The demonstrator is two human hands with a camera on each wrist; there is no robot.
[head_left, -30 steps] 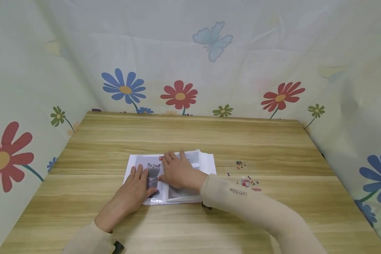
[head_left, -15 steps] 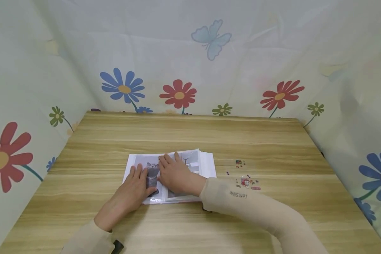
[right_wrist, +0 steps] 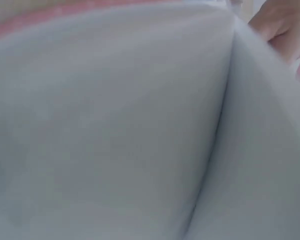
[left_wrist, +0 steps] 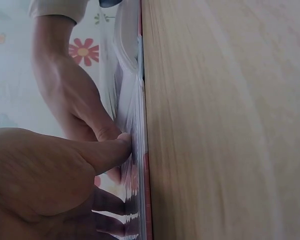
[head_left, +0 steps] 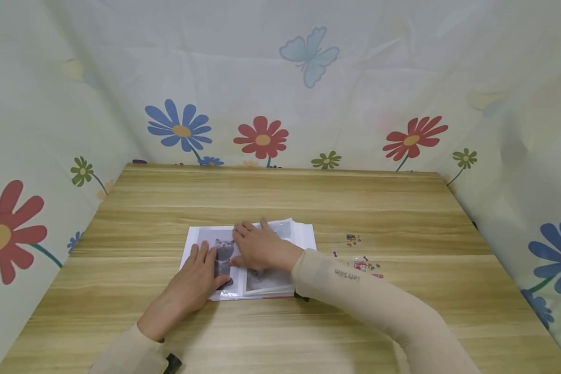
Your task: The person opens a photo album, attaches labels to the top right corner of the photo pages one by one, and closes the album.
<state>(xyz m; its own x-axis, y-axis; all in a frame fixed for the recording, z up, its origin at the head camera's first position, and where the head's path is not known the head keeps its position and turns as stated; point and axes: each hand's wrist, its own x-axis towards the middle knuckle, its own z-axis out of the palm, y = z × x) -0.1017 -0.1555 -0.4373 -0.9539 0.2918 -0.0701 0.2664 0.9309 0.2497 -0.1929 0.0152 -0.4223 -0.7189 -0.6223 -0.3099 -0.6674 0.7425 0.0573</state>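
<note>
An open photo album (head_left: 307, 236) with clear sleeves lies on the wooden table. A grey cat picture (head_left: 223, 268) shows on its left page. My left hand (head_left: 194, 280) rests on that page, fingers straight, thumb over the cat picture's lower part. My right hand (head_left: 262, 249) presses on the pages near the upper middle, its fingertips beside the cat's head and its palm over the right page's picture. In the left wrist view, my left thumb (left_wrist: 107, 152) touches the page, close to the right hand (left_wrist: 72, 95). Whatever lies beneath the right fingers is hidden.
Right of the album, a scatter of small coloured stickers (head_left: 362, 265) lies on the table, partly beside the right sleeve (head_left: 369, 301). A flower-print curtain (head_left: 262, 62) stands behind the table and at both sides. Pale pages (right_wrist: 115, 125) fill most of the right wrist view.
My right hand has slid slightly left over the page. A small red-orange piece seen by its fingertips a second ago is now covered. The left hand has stayed in place.
</note>
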